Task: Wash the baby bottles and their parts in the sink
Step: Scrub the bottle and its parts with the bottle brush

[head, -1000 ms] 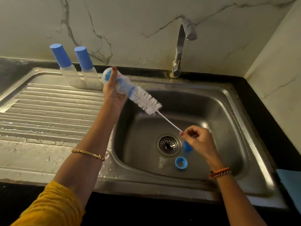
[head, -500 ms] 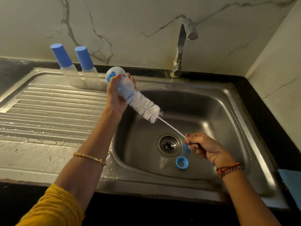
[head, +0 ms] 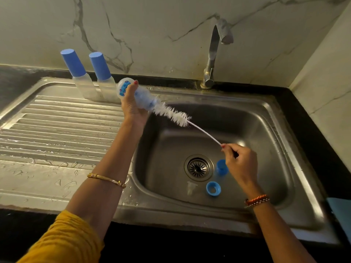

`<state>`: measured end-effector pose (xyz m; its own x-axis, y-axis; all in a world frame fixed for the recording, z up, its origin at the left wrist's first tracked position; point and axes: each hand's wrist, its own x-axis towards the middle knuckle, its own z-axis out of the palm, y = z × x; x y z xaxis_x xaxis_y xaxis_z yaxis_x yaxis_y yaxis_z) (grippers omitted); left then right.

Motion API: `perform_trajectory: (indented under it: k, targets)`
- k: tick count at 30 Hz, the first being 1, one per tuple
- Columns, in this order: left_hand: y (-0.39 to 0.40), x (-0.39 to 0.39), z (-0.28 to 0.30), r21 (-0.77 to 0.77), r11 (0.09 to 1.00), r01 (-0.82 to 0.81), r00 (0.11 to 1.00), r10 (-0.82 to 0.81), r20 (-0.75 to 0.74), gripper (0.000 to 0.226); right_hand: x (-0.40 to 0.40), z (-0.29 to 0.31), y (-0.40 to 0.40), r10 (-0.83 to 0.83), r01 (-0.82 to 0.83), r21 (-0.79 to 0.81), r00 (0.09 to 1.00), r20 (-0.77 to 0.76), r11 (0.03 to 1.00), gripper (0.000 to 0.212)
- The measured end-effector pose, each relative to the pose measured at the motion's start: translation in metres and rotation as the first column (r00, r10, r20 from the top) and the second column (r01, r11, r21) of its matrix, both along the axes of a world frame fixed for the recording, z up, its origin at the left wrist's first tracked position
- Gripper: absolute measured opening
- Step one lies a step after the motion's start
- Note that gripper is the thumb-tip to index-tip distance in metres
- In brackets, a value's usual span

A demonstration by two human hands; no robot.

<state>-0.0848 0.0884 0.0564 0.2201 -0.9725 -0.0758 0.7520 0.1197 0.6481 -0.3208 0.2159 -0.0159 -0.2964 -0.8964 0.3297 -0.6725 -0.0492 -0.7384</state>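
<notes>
My left hand [head: 133, 107] grips a clear baby bottle [head: 142, 98] with a blue print, held tilted over the left rim of the sink basin [head: 262, 118]. A white bottle brush [head: 172, 114] has its tip inside the bottle's mouth, most bristles outside. My right hand [head: 240, 164] pinches the brush's thin wire handle above the drain [head: 198, 167]. On the basin floor lie a blue cap [head: 221, 167], a blue screw ring [head: 213, 188] and a clear teat [head: 190, 187].
Two capped bottles with blue caps [head: 71, 62] [head: 99, 66] stand at the back of the wet draining board [head: 57, 133]. The tap [head: 214, 54] rises behind the basin, no water running. A blue cloth [head: 341, 211] lies at the right edge.
The brush has slid outward from the bottle, my right hand pulling its handle to the right. My left hand has turned the bottle slightly.
</notes>
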Motion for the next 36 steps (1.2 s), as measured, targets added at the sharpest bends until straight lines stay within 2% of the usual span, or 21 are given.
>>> perform_trajectory:
  k: [1, 2, 3, 4, 6, 10, 12, 15, 17, 18, 19, 21, 22, 23, 26, 29, 31, 32, 34, 35, 36]
  targets:
    - [0.001, 0.001, 0.002, -0.042, 0.998, 0.05, 0.999, -0.05, -0.008, 0.05, 0.001, 0.003, -0.001, 0.011, -0.04, 0.178, 0.987, 0.16, 0.983, 0.025]
    - [0.001, 0.001, 0.005, -0.073, 0.993, 0.095, 0.996, -0.094, 0.012, 0.054, 0.001, 0.008, -0.001, 0.009, -0.168, 0.395, 0.928, 0.373, 0.903, 0.03]
    - [0.001, 0.0, 0.008, -0.097, 0.987, 0.129, 0.991, -0.126, 0.035, 0.055, 0.001, 0.011, 0.0, -0.042, -0.339, 0.565, 0.831, 0.555, 0.752, 0.034]
    - [0.001, -0.002, 0.01, -0.114, 0.982, 0.151, 0.988, -0.146, 0.049, 0.055, 0.001, 0.012, 0.002, -0.107, -0.467, 0.623, 0.741, 0.663, 0.627, 0.037]
    - [0.002, -0.004, 0.013, -0.123, 0.979, 0.165, 0.986, -0.161, 0.043, 0.06, -0.003, 0.009, 0.001, -0.108, -0.534, 0.609, 0.694, 0.712, 0.587, 0.039]
    - [0.001, 0.0, 0.01, -0.016, 0.997, 0.077, 0.991, -0.075, 0.11, 0.054, -0.005, 0.01, 0.001, 0.085, -0.359, 0.436, 0.842, 0.533, 0.825, 0.02]
    - [-0.001, -0.001, 0.004, 0.087, 0.996, -0.029, 0.989, 0.016, 0.149, 0.056, -0.007, 0.007, 0.002, 0.15, -0.218, 0.231, 0.949, 0.277, 0.948, 0.014]
    - [-0.002, -0.004, -0.001, 0.199, 0.969, -0.149, 0.976, 0.111, 0.19, 0.068, -0.006, 0.005, 0.005, 0.047, -0.061, -0.097, 0.989, -0.137, 0.993, 0.008]
    - [-0.004, -0.006, -0.002, 0.212, 0.963, -0.167, 0.959, 0.108, 0.263, 0.067, -0.002, 0.005, 0.004, 0.002, -0.022, -0.118, 0.985, -0.171, 0.993, 0.008]
    - [-0.004, -0.006, -0.003, 0.197, 0.967, -0.161, 0.948, 0.096, 0.302, 0.064, 0.0, 0.006, 0.002, 0.042, -0.042, 0.01, 0.999, -0.031, 0.999, 0.01]
    - [-0.003, -0.005, -0.002, 0.171, 0.976, -0.137, 0.938, 0.073, 0.338, 0.058, 0.0, 0.009, 0.001, 0.091, -0.139, 0.207, 0.969, 0.228, 0.968, 0.014]
    - [-0.002, -0.003, 0.001, 0.095, 0.995, -0.043, 0.935, 0.006, 0.355, 0.037, -0.004, 0.017, 0.001, 0.007, -0.462, 0.49, 0.733, 0.68, 0.739, 0.03]
    - [0.0, -0.003, 0.003, 0.059, 0.998, 0.008, 0.943, -0.027, 0.331, 0.028, -0.009, 0.017, 0.0, -0.043, -0.552, 0.508, 0.648, 0.76, 0.661, 0.037]
    - [0.002, -0.004, 0.006, 0.032, 0.998, 0.047, 0.955, -0.054, 0.291, 0.023, -0.014, 0.015, -0.001, -0.04, -0.579, 0.502, 0.629, 0.776, 0.643, 0.039]
    - [0.01, -0.002, 0.008, -0.041, 0.995, 0.095, 0.978, -0.085, 0.19, 0.041, -0.016, 0.012, 0.0, 0.098, -0.464, 0.436, 0.763, 0.639, 0.772, 0.024]
    - [0.012, -0.001, 0.006, -0.012, 0.996, 0.084, 0.987, -0.081, 0.141, 0.062, -0.013, 0.008, 0.003, 0.153, -0.166, 0.126, 0.983, 0.102, 0.978, 0.01]
    - [0.01, -0.003, 0.004, 0.06, 0.998, 0.026, 0.995, -0.032, 0.095, 0.063, -0.013, 0.007, 0.003, 0.001, -0.043, -0.166, 0.969, -0.245, 0.985, 0.008]
    - [0.01, -0.004, 0.004, 0.079, 0.997, 0.018, 0.996, -0.025, 0.085, 0.069, -0.012, 0.008, 0.003, -0.058, -0.032, -0.255, 0.94, -0.337, 0.966, 0.007]
    - [0.013, -0.006, 0.009, 0.061, 0.996, 0.061, 0.994, -0.066, 0.085, 0.091, -0.009, 0.007, 0.005, -0.067, -0.044, -0.299, 0.934, -0.352, 0.953, 0.007]
    - [0.013, -0.006, 0.011, 0.052, 0.995, 0.084, 0.992, -0.088, 0.091, 0.104, -0.006, 0.008, 0.006, -0.031, -0.032, -0.237, 0.966, -0.257, 0.971, 0.011]
    - [0.014, -0.005, 0.011, 0.042, 0.995, 0.092, 0.991, -0.096, 0.096, 0.109, -0.004, 0.009, 0.006, 0.03, -0.036, -0.095, 0.998, -0.062, 0.995, 0.017]
